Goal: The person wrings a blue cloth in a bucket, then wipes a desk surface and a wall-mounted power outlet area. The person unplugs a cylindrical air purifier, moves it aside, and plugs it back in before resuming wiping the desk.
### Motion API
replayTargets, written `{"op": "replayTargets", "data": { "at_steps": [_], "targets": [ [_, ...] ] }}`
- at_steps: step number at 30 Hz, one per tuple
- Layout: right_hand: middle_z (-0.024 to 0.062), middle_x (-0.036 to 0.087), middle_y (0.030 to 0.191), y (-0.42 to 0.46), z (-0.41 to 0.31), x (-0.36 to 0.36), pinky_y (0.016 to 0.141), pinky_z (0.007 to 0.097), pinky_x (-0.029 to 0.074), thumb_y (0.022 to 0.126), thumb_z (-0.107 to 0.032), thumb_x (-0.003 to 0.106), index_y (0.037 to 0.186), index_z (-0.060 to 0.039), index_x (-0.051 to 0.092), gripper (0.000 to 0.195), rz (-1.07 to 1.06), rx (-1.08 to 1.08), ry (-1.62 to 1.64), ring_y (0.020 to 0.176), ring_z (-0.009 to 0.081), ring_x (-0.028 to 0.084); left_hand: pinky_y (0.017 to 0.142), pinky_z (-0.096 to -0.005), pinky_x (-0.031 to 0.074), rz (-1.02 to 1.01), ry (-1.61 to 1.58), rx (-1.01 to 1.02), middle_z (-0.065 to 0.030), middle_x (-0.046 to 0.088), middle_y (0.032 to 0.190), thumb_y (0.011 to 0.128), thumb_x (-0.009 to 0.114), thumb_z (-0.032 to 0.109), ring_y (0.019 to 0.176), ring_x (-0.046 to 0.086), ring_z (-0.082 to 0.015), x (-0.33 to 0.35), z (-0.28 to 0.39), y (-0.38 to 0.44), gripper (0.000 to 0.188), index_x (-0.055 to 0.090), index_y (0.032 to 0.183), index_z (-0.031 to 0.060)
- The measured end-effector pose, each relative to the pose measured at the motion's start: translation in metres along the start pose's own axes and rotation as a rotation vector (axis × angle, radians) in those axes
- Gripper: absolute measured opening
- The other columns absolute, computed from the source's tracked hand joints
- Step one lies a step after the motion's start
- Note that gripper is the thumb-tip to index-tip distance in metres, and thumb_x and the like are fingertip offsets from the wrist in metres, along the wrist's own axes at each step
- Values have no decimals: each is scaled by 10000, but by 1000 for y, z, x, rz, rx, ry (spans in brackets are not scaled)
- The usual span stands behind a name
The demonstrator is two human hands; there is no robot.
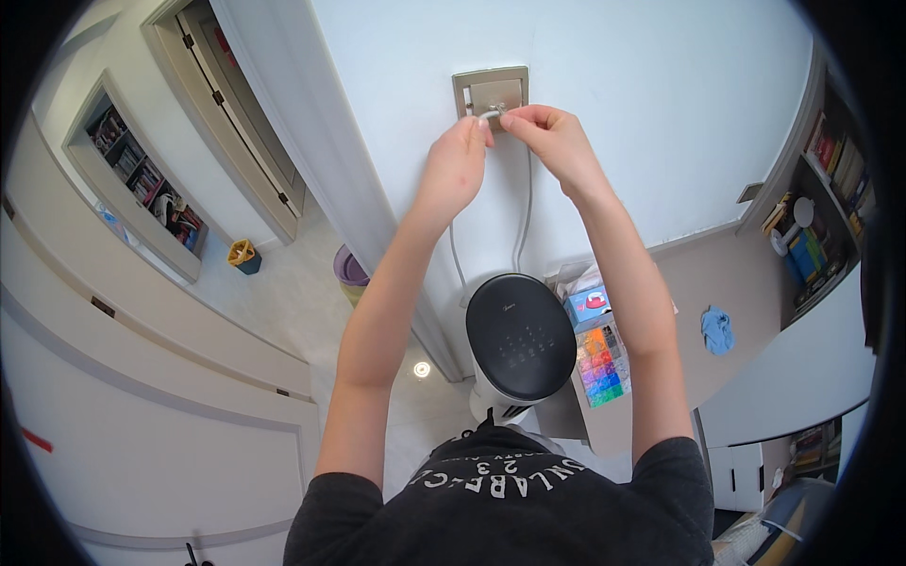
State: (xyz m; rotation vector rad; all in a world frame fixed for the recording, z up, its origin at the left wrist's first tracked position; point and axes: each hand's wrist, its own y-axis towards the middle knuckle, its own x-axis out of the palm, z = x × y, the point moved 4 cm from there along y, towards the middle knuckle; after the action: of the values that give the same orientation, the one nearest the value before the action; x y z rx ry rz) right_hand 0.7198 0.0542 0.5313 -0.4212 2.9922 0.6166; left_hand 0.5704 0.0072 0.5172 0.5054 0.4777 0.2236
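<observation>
Both my hands are raised in front of a metallic-framed wall plate (490,76) on the white wall. My left hand (456,159) pinches a light grey cable (488,114) between thumb and fingers. My right hand (555,138) has its thumb and index finger together at a small part by the cable, just right of the left fingertips; what exactly it grips is too small to tell. The grey cord (529,198) hangs down the wall below the plate, behind an appliance with a black oval top (521,336) and white body. A second length runs down on the left.
Right of the appliance, a desk (683,283) bears a blue box (589,305), a case of multicoloured beads or small pieces (601,368) and a blue cloth (718,330). A purple-rimmed bin (348,267) stands by the door frame at left. Bookshelves are at far right.
</observation>
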Motion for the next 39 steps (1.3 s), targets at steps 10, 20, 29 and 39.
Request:
{"op": "replayTargets", "data": {
  "at_steps": [10, 20, 29, 39],
  "targets": [
    [-7, 565, 791, -18, 31, -2, 612, 234, 434, 847, -130, 700, 1028, -12, 565, 255, 122, -262, -179, 644, 68, 480, 494, -212, 364, -262, -230, -152, 39, 431, 684, 1055, 380, 342, 563, 383, -44, 4, -26, -14, 335, 535, 944, 66],
    [75, 593, 995, -33, 61, -9, 644, 317, 467, 845, -134, 666, 1099, -31, 551, 297, 292, -428, -415, 672, 160, 528, 827, -415, 478, 348, 251, 344, -157, 634, 957, 930, 577, 109, 932, 608, -329, 1, -14, -48, 273, 558, 1180, 1],
    [78, 608, 976, -29, 83, -12, 658, 322, 488, 863, -112, 652, 1170, -30, 542, 336, 208, -176, -359, 663, 158, 545, 861, -372, 481, 137, 173, -17, -175, 610, 1113, 930, 581, 92, 1053, 600, -304, -2, -49, -57, 340, 537, 1252, -5],
    [128, 557, 1195, -89, 61, 10, 788, 354, 505, 849, -97, 665, 1170, -43, 536, 350, 370, -358, -489, 878, 247, 606, 1098, -477, 295, 225, 314, 246, -227, 326, 1449, 901, 612, 94, 1354, 329, -378, 5, -29, -120, 552, 375, 1394, 14]
  ]
}}
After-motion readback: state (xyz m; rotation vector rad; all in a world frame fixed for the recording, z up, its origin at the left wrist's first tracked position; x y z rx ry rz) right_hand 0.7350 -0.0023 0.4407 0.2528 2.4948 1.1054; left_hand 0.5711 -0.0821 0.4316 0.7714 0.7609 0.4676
